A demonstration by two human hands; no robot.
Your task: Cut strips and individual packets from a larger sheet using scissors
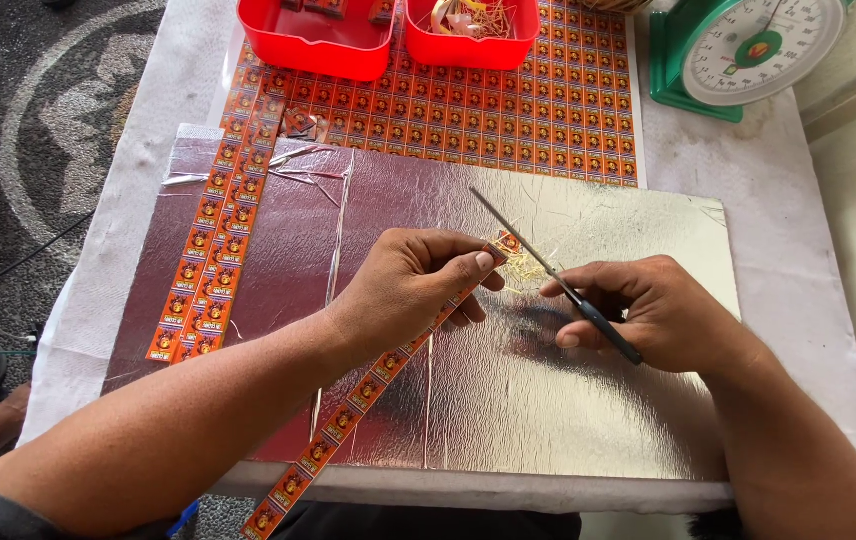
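- The left hand (413, 285) curls shut around a long orange label strip (368, 385), thumb pressed on top near the strip's upper end, which pokes out just past the fingertips.
- From that grip the strip runs down and toward the person, crossing the near edge of the desk (798, 250) and hanging past it.
- The right hand (648, 315) is closed around the dark handles of a pair of scissors (548, 270); the thin blades point up and away, and from here I cannot tell whether they are parted.
- The blades pass just beside the strip's upper end, between the two hands, over a small tuft of pale yellow shreds (523, 265).
- Both hands hover over a wide sheet of silver foil (508, 390) that covers the middle of the desk.
- Left of the left hand, several more cut strips (213, 255) lie side by side on the foil, with a few thin foil slivers (298, 165) just beyond them.
- Beyond the hands lies an uncut sheet of orange labels (508, 115), tucked partly under the foil's far edge.
- On that sheet's far end stand two red plastic trays (318, 45), side by side, one holding pale scraps.
- Beyond the right hand, at the desk's far corner, sits a green weighing scale (748, 50) with a white dial.
- Well off to the left, dark patterned floor (38, 120) shows.
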